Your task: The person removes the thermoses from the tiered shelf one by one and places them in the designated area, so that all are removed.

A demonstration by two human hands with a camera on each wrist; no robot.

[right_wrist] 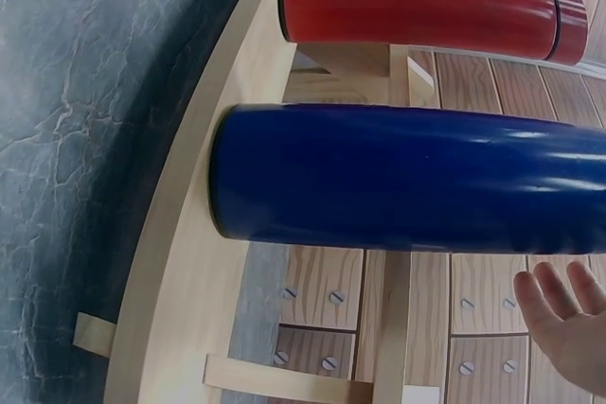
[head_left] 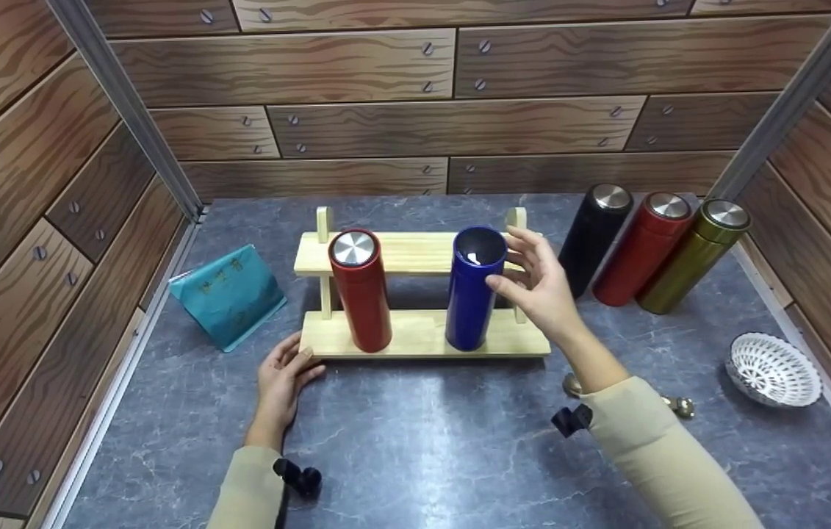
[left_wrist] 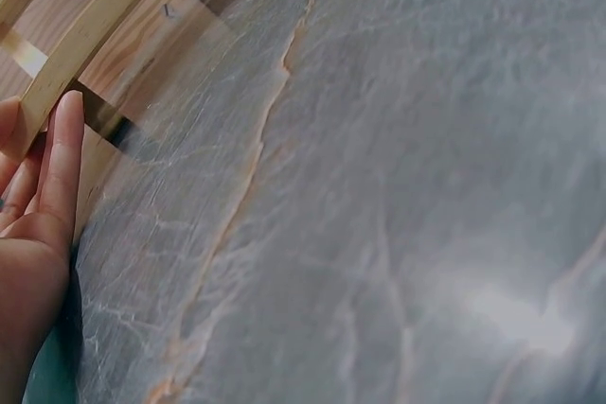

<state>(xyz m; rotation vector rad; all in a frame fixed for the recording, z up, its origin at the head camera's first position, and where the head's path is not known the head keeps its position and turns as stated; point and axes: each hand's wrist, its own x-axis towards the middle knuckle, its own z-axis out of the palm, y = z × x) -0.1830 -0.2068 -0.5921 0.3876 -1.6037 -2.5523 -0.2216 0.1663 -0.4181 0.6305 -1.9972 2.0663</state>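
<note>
The left hand (head_left: 283, 378) pinches the wooden rack (head_left: 419, 332). The right hand (head_left: 544, 290) is loose beside the upright blue bottle (head_left: 470, 312).

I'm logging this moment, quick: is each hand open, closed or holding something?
Left hand: holding the wooden rack by its lower shelf's left end.
Right hand: open, beside the top of the blue bottle, not gripping it.

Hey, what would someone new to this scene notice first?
Probably the glossy blue flask and a red flask, standing upright on the lower shelf of the pale wooden rack at center. Next come the bright teal pouch left of the rack and the white patterned bowl at far right.
</note>
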